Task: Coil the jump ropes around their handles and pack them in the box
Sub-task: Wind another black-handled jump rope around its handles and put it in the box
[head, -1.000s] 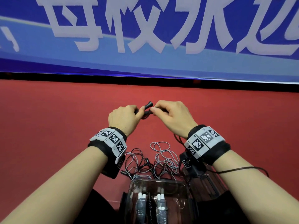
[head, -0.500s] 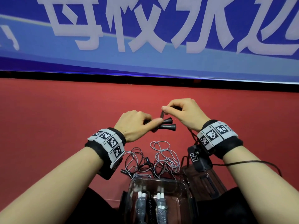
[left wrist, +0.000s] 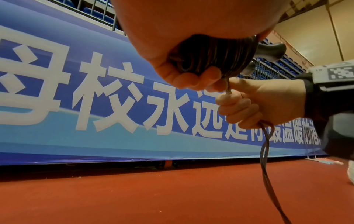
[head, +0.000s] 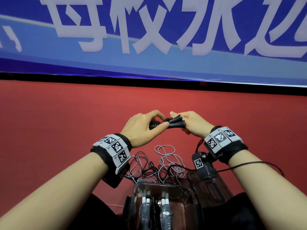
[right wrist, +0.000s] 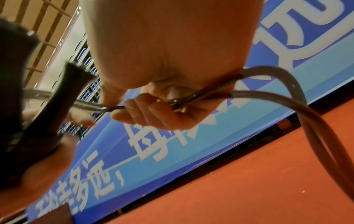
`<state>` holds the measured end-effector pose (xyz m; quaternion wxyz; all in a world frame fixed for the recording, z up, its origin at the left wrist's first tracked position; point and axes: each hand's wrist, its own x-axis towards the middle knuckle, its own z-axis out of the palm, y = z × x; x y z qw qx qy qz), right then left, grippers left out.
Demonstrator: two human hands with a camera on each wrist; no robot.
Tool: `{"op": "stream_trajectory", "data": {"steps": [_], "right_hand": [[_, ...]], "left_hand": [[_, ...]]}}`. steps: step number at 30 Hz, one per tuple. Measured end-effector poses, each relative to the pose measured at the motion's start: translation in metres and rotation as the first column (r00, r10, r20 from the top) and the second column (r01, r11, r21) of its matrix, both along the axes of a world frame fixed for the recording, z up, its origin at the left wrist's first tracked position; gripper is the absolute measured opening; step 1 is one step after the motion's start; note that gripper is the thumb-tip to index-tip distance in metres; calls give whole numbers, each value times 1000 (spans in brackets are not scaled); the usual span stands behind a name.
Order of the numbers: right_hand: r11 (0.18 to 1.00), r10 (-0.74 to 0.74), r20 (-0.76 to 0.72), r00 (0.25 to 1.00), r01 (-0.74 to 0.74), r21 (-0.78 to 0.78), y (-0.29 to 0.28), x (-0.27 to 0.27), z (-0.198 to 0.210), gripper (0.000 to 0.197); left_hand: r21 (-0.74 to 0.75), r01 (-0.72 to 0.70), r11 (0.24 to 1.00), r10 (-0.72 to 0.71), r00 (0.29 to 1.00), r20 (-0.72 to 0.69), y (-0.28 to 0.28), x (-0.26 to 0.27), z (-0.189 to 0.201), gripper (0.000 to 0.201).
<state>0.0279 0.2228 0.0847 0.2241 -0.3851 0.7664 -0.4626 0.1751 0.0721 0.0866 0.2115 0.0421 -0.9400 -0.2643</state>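
Observation:
My left hand (head: 146, 126) grips a pair of black jump rope handles (head: 174, 122) with dark rope coiled tightly round them (left wrist: 214, 56). My right hand (head: 191, 123) is just right of the handle ends and pinches the loose doubled rope (right wrist: 193, 98), which runs from the coil down through its curled fingers (left wrist: 237, 106) and hangs toward the floor (left wrist: 266, 166). A clear plastic box (head: 191, 193) near my knees holds two grey-handled coiled ropes (head: 164, 209). Several loose grey and black ropes (head: 166, 160) lie tangled on the red floor beyond the box.
The red floor (head: 66, 130) stretches out to a blue banner with white characters (head: 149, 39) at the back. The box's clear lid (head: 214, 188) lies on the right of the box. A white shoe (left wrist: 350, 174) shows at the far right in the left wrist view.
Both hands have shifted right and lowered slightly. The right hand has gone from above the handles round to their right end, carrying the rope for another turn of the coil.

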Motion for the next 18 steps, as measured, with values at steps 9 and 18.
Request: {"op": "stream_trajectory", "data": {"steps": [9, 18], "right_hand": [[994, 19, -148, 989, -2, 112, -20, 21, -18, 53], [993, 62, -502, 863, -3, 118, -14, 23, -8, 22]], "left_hand": [[84, -51, 995, 55, 998, -42, -2, -6, -2, 50], [348, -267, 899, 262, 963, 62, -27, -12, -3, 34]]}}
